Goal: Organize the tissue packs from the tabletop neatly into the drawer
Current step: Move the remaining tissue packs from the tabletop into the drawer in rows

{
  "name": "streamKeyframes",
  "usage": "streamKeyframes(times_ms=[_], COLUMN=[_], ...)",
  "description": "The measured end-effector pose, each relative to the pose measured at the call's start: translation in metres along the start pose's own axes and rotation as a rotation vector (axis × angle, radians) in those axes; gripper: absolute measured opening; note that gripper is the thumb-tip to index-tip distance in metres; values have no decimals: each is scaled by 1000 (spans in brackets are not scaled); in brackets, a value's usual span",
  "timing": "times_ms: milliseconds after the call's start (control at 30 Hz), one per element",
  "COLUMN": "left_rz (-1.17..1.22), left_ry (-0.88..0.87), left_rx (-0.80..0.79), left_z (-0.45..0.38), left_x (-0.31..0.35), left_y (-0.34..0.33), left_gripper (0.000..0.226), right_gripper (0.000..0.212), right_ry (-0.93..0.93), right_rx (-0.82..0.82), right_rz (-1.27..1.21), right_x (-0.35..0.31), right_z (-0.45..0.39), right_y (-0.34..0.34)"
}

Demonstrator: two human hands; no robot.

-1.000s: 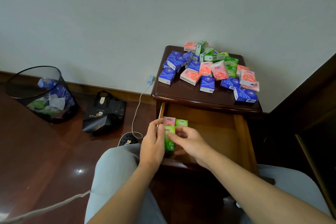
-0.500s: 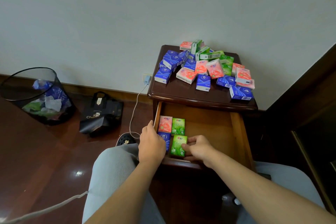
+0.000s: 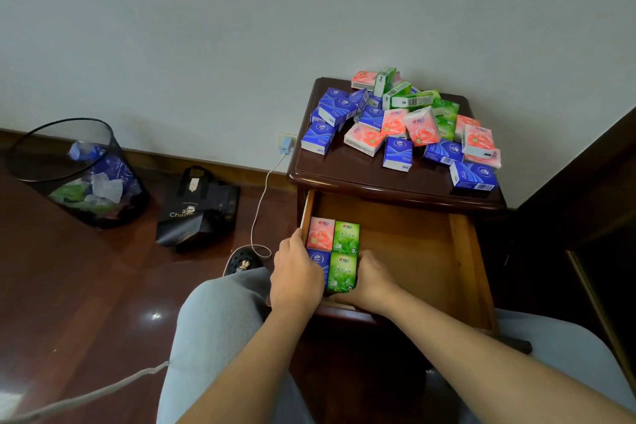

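Note:
The nightstand's drawer (image 3: 406,251) stands pulled out. In its front left corner lie a pink pack (image 3: 320,233), a green pack (image 3: 346,237) beside it, a blue pack (image 3: 320,260) and a second green pack (image 3: 341,272) in front. My left hand (image 3: 296,279) lies over the blue pack with fingers curled down onto it, thumb along the drawer's left wall. My right hand (image 3: 373,280) grips the front green pack from its right side. Several blue, pink and green packs (image 3: 395,127) are heaped on the nightstand top (image 3: 344,175).
A mesh waste bin (image 3: 79,175) and a black bag (image 3: 196,206) stand on the floor to the left. A charger with a white cable (image 3: 285,144) hangs beside the nightstand, with a dark slipper (image 3: 242,263) below it. Dark furniture (image 3: 585,200) borders the right. The drawer's right half is bare wood.
The front green pack went from being held up between both hands to lying flat beside the blue pack. Both hands have closed in around the front row.

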State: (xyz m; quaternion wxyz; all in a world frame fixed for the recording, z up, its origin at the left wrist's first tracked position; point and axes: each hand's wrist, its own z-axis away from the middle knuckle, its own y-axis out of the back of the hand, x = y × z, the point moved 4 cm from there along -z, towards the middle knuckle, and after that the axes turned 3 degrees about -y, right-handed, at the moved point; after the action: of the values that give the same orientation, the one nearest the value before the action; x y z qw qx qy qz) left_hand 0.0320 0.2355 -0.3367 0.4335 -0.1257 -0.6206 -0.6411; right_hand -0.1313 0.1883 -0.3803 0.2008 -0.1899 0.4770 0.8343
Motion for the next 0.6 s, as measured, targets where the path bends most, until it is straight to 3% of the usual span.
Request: streamKeyframes(times_ms=[133,300,600], left_rz=[15,94,-30], left_ry=[1,16,-17], left_rx=[1,-11,11], left_z=[-3,-15,-34], left_x=[-1,-3,13], left_y=[-3,-5,-19], left_gripper=[60,57,69], right_gripper=[106,97,80], right_ry=[-14,-7,36], right_rx=[30,131,331], right_rz=[-10,-43,5], right_x=[-6,-5,-4], right_z=[-3,-12,-36], right_y=[-4,-3,8])
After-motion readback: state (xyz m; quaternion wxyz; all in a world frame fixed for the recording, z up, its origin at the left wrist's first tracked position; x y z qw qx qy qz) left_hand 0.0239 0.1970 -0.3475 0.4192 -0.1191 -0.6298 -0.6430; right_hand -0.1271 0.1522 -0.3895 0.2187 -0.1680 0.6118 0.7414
